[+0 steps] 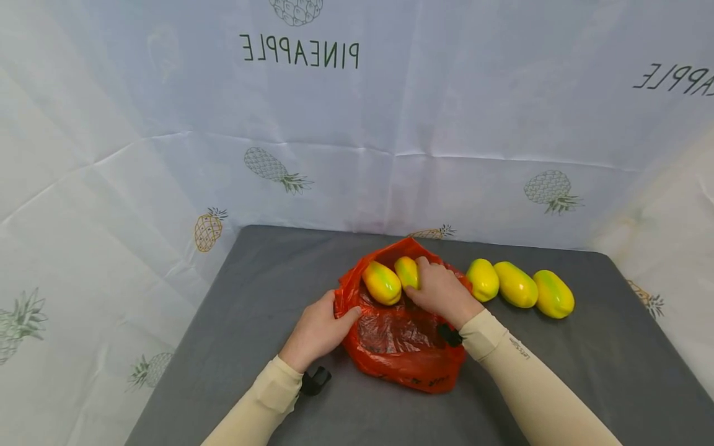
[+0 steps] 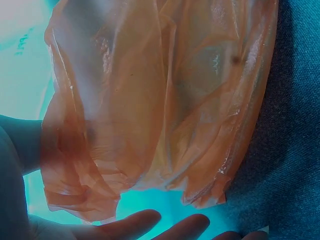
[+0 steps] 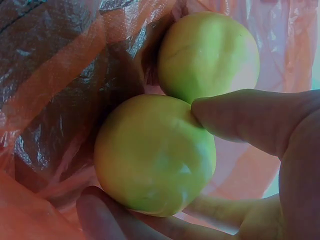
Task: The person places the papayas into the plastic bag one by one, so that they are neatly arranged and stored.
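Observation:
A red plastic bag (image 1: 409, 365) lies on the grey table with its mouth spread open. My left hand (image 1: 319, 328) holds the left edge of that mouth, thumb over the rim and fingers on the outer side. Inside the bag, my right hand (image 1: 443, 290) grips a glossy, oblong yellow-green fruit (image 3: 155, 155) between thumb and fingers. Right beside it in the bag sits a second such fruit (image 1: 382, 284). The left wrist view shows the thin bag wall (image 2: 125, 100) close up, with fingertips (image 2: 192, 225) below its edge.
Three more yellow-green fruits (image 1: 516, 285) lie in a row on the table (image 1: 608, 371), right of the bag. Behind the table hangs a white curtain (image 1: 357, 124) printed with pineapples. Black wrist straps show at both cuffs.

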{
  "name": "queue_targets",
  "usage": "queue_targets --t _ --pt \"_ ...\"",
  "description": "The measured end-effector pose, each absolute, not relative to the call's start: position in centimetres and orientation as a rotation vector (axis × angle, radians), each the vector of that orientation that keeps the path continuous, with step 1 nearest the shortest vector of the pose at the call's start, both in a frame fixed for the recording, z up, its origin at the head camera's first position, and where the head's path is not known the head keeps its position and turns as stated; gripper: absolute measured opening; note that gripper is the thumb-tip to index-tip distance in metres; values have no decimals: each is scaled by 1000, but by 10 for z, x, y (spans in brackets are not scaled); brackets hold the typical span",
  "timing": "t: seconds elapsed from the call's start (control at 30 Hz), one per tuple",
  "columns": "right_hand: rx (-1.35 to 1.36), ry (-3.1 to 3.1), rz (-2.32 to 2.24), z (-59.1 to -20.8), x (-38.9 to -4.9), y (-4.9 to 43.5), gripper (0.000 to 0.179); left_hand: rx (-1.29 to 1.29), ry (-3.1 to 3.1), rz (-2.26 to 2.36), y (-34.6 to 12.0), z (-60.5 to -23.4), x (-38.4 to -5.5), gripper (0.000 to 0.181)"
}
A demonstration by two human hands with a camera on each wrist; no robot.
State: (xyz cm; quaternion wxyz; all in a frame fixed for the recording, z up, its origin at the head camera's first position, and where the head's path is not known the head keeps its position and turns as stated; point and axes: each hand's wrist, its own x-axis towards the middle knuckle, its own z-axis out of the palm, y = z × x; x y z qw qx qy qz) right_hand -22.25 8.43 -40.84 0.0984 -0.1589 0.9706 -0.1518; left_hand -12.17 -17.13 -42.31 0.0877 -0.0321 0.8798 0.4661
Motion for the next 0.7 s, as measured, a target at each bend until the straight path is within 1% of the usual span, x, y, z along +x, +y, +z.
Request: queue_targets --t 0.2,0.47,0.6,0.7 --pt "-455 2859 -434 -409 -223 84 61 -86 2622 1387 -171 -424 -122 49" --pt "-420 2843 -439 -406 -219 92 67 -82 2614 1374 -167 -423 -124 51" --pt "-403 2853 -444 -398 -212 93 72 -104 2634 1357 -168 -421 -123 54" --pt "-429 2867 -465 -385 -203 95 73 -135 2651 1338 -171 -422 -122 55"
